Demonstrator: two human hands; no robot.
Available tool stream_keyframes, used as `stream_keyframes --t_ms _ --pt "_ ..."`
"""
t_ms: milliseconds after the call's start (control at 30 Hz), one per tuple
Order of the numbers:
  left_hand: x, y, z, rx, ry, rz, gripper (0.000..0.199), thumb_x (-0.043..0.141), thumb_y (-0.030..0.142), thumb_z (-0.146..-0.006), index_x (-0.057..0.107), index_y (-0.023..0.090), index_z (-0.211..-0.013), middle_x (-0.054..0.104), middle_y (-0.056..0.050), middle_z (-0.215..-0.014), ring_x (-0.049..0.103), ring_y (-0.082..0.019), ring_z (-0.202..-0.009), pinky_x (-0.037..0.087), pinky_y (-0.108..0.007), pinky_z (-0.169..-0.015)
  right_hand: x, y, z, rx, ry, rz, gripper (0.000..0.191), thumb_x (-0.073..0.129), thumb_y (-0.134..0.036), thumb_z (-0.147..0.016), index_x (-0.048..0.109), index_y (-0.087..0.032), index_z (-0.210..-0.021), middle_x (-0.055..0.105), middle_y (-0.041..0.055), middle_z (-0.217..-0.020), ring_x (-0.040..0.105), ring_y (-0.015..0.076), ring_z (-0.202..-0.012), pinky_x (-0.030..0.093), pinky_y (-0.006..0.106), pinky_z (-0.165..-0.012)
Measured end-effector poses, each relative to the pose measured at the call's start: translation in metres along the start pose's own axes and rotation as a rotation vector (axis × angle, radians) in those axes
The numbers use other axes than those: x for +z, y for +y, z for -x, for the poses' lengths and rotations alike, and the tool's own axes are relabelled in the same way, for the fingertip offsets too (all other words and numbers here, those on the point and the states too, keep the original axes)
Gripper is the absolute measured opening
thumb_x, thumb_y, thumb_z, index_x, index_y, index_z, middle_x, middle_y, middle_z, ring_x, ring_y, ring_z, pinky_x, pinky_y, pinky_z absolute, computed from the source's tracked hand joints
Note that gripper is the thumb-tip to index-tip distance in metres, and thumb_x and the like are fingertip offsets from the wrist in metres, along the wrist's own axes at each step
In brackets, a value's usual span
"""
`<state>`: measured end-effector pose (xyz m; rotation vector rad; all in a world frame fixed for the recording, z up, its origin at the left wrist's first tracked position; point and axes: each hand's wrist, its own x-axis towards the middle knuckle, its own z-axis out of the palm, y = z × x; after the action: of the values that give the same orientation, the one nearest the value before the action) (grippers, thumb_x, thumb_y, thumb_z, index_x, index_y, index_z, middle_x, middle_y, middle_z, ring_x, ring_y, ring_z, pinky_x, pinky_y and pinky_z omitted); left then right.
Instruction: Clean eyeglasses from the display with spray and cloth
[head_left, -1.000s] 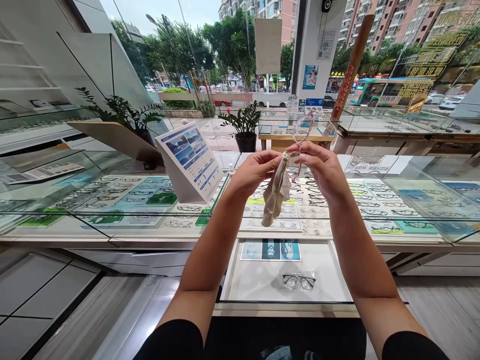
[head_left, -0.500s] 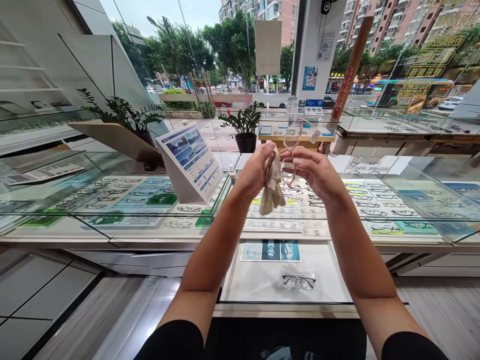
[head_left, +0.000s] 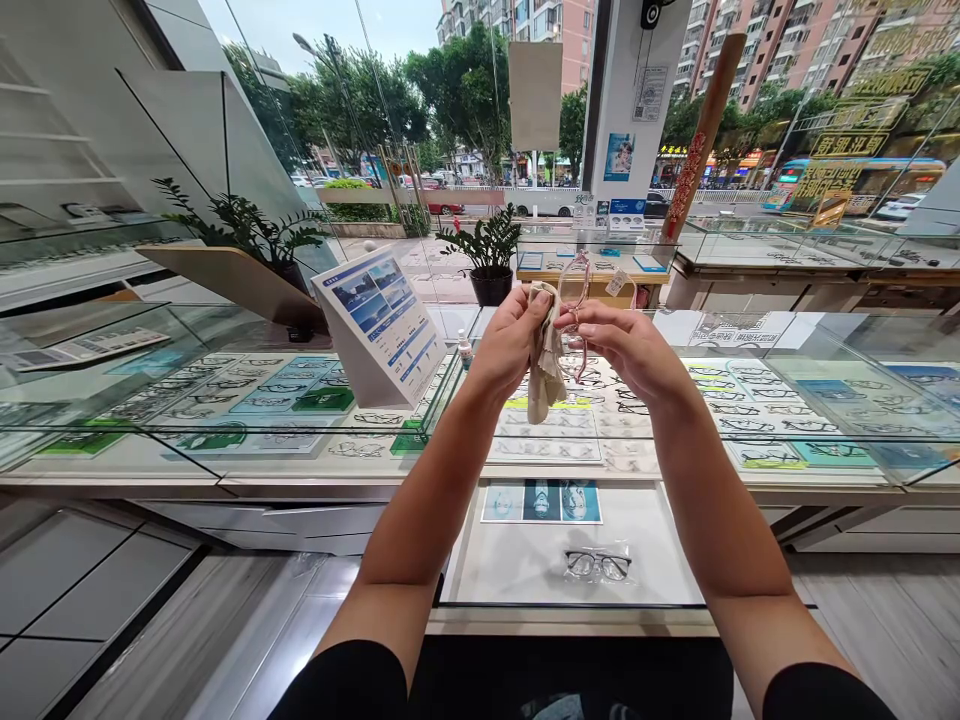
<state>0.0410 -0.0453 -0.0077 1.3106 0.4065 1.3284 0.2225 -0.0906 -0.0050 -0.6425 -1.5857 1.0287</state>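
Facing a street window point(head_left: 457, 110), the glass bench point(head_left: 315, 489) displays eyeglasses point(head_left: 739, 408) and bears a calendar point(head_left: 386, 325), while the left hand point(head_left: 508, 338) grips cloth point(head_left: 547, 375), the right hand point(head_left: 634, 348) pink-rimmed glasses point(head_left: 574, 290).

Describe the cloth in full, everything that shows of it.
The cloth is plain beige and looks soft and thin. It is bunched into loose folds, so its full outline is hidden. The left hand grips its upper part between thumb and fingers; the rest hangs down, above the glass counter in this view. Pink eyeglasses in the right hand are close beside it; whether they touch it is unclear.
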Motion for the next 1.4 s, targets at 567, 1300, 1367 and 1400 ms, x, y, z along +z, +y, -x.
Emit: stream_keyframes --t_ms 567,1300,1367,1400 --pt "-0.026 0.01 -0.007 0.147 0.047 -0.21 0.048 0.1 0.055 -0.077 0.069 0.019 -0.081 0.069 0.0 -0.078 0.058 -0.011 -0.071 0.045 -0.025 -0.065 -0.007 -0.003 0.002 0.003 0.047 0.043 0.021 0.085 -0.043 -0.087 0.092 -0.029 -0.1 0.075 0.0045 -0.111 0.068 0.0238 -0.111 0.054 0.045 -0.112" --pt "-0.039 0.013 -0.006 -0.191 -0.203 -0.093 0.053 0.104 0.055 -0.07 0.078 0.015 -0.091 0.074 -0.003 -0.081 0.067 -0.014 -0.07 0.055 -0.026 -0.066 -0.017 -0.001 0.002 -0.007 0.077 0.087 0.024 0.085 -0.043 -0.086 0.091 -0.028 -0.103 0.081 0.0046 -0.111 0.07 0.0247 -0.108 0.056 0.042 -0.103" --pt "-0.039 0.012 -0.006 -0.191 -0.171 -0.119 0.053 0.105 0.056 -0.067 0.078 0.015 -0.087 0.073 -0.002 -0.08 0.066 -0.013 -0.069 0.054 -0.026 -0.066 -0.017 0.0 0.001 -0.033 0.092 0.076 0.02 0.085 -0.04 -0.086 0.091 -0.029 -0.101 0.08 0.0042 -0.112 0.069 0.0251 -0.115 0.055 0.041 -0.107" --pt "-0.038 0.011 -0.005 -0.191 -0.162 -0.129 0.054 0.105 0.056 -0.067 0.078 0.015 -0.087 0.073 -0.002 -0.08 0.065 -0.013 -0.069 0.053 -0.025 -0.066 -0.018 0.001 0.001 -0.049 0.099 0.067 0.018 0.084 -0.039 -0.087 0.091 -0.029 -0.1 0.08 0.004 -0.113 0.068 0.0252 -0.119 0.054 0.041 -0.109"
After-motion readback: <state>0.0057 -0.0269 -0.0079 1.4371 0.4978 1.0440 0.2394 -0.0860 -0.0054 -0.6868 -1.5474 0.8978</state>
